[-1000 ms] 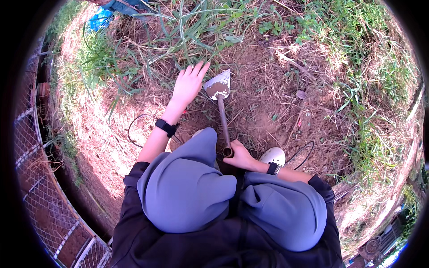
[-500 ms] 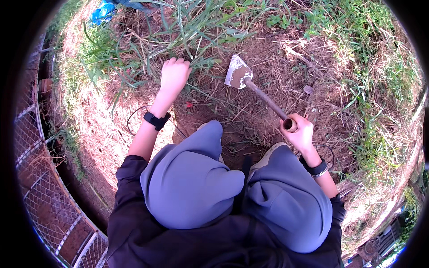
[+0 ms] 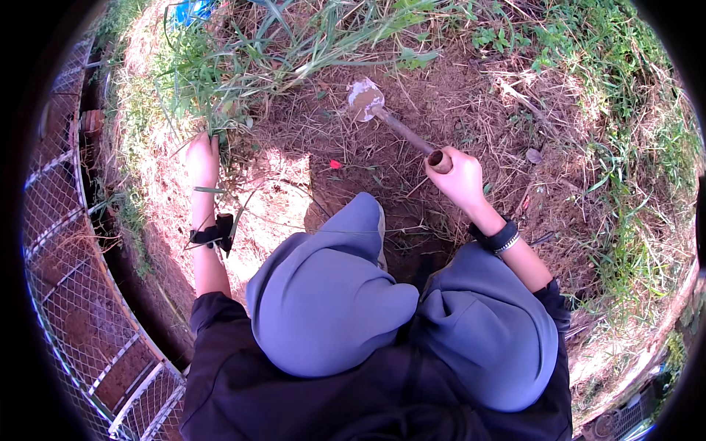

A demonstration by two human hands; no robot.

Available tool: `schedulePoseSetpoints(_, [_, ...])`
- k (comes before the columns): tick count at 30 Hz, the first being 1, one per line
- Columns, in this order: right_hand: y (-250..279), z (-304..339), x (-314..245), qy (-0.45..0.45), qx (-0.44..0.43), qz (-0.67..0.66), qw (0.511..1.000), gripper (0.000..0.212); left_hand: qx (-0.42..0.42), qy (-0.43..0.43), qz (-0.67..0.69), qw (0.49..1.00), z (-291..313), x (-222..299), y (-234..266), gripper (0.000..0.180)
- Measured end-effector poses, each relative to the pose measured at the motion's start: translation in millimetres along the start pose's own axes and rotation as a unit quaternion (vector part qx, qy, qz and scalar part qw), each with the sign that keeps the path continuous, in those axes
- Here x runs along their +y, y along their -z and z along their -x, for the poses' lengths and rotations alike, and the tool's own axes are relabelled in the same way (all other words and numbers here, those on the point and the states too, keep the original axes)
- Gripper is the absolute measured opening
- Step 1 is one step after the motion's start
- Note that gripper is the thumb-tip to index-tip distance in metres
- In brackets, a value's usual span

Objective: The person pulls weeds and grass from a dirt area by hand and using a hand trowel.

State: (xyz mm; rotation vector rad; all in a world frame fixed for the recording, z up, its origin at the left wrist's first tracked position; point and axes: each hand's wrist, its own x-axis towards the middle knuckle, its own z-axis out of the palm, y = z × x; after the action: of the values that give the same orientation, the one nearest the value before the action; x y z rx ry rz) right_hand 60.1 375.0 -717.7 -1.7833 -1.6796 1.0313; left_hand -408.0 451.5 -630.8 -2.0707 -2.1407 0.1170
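My right hand (image 3: 460,181) is wrapped round the end of a short hoe (image 3: 403,132) with a rusty, tube-like handle. Its flat blade (image 3: 364,101), pale and caked with soil, rests on the dirt ahead of my knees. Off to the left, my left hand (image 3: 203,163) is closed at the base of a clump of green grass (image 3: 224,121). Blades stick out past the thumb, and a few loose ones lie across my wrist and its black band. The fingertips are partly hidden by the leaves.
Long grass (image 3: 323,55) lies over the soil at the far side, with a blue plastic piece (image 3: 193,12) behind it. A wire-mesh fence (image 3: 81,294) and a dark gap run along the left. Weeds (image 3: 618,169) grow at right. A small red scrap (image 3: 335,165) lies near my knee.
My left hand has moved left and nearer to me, from the long grass to the clump. My right hand and the hoe have shifted left; the blade has swung too.
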Motion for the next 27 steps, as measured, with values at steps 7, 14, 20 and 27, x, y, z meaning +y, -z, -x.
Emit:
schedulePoseSetpoints(7, [50, 32, 40, 0.032, 0.043, 0.02, 0.998, 0.019, -0.006, 0.119, 0.135, 0.984, 41, -81, -6, 0.029])
schedulePoseSetpoints(14, [65, 41, 35, 0.043, 0.045, 0.024, 0.998, 0.019, 0.076, 0.354, 0.523, 0.772, 104, -130, -30, 0.032])
schedulePoseSetpoints(20, [64, 27, 31, 0.054, 0.045, 0.002, 0.998, 0.019, -0.2, 0.21, 0.46, 0.839, 104, -67, -4, 0.038])
schedulePoseSetpoints(27, [75, 22, 27, 0.049, 0.046, 0.025, 0.997, 0.018, -0.286, -0.09, 0.255, 0.919, 13, 78, 64, 0.083])
